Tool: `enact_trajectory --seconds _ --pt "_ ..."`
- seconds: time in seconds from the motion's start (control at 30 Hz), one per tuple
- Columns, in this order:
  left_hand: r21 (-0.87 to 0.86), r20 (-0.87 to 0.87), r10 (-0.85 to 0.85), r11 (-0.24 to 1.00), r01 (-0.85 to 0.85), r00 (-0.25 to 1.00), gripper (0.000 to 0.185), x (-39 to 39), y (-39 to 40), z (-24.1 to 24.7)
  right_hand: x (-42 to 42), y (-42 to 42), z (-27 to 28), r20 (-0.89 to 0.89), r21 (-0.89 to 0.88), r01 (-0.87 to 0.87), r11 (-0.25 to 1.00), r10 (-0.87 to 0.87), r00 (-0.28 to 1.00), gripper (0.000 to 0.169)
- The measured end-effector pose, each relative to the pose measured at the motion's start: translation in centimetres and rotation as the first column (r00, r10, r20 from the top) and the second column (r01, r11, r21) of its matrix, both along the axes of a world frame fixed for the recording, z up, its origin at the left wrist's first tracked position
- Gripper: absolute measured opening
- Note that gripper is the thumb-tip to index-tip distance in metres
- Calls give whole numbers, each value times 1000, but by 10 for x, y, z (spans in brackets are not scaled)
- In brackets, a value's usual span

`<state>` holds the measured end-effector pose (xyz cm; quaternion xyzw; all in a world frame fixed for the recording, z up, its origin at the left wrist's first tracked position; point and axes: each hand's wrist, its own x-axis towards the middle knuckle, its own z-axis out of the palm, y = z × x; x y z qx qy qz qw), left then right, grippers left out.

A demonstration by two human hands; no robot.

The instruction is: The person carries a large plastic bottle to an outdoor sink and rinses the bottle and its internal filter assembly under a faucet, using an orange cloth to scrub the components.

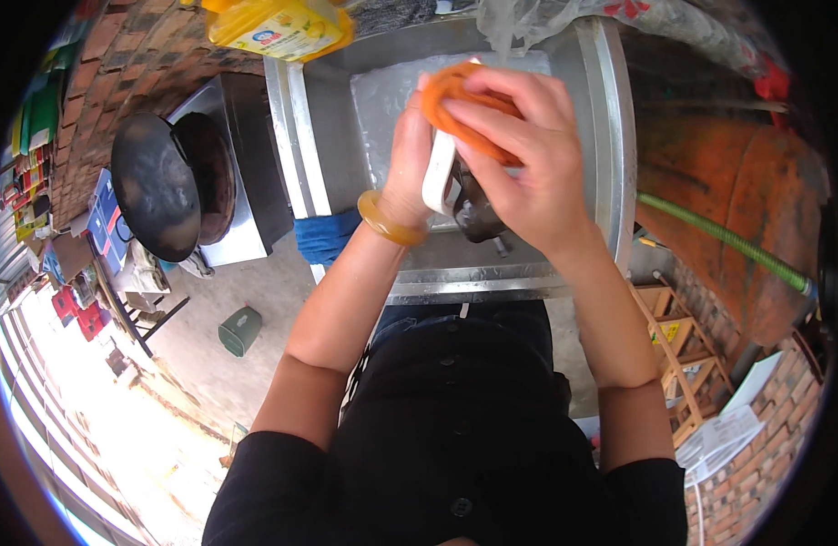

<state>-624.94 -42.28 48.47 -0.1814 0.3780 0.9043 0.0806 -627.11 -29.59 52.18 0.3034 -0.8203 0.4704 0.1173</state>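
Over a stainless steel sink (453, 274), my right hand (538, 147) presses an orange cloth (460, 102) onto an item with a white, looped handle-like part (439, 174). My left hand (412, 150), with a yellowish bangle on the wrist, grips the same item from the other side. Below the white part hangs a dark, glossy part (479, 208); whether the two are joined is partly hidden by my fingers. The item's full shape is covered by the cloth and hands. Water or wet film shows on the sink's bottom.
A yellow detergent jug (279, 31) stands behind the sink's left corner. A blue cloth (326, 237) hangs over the left rim. Further left are a dark wok (156, 185) and a metal cabinet (238, 170). Clear plastic (528, 24) lies along the back; a green hose (726, 239) runs at right.
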Motion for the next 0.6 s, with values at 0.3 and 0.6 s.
enact_trajectory --seconds 0.3,0.6 --pt "-480 -28 -106 873 80 994 61 0 -2 -8 -10 -6 -23 143 -80 180 981 -167 975 18" --pt "-357 54 -26 933 43 998 59 -3 1 -6 0 -9 -29 155 -140 164 976 -142 978 22"
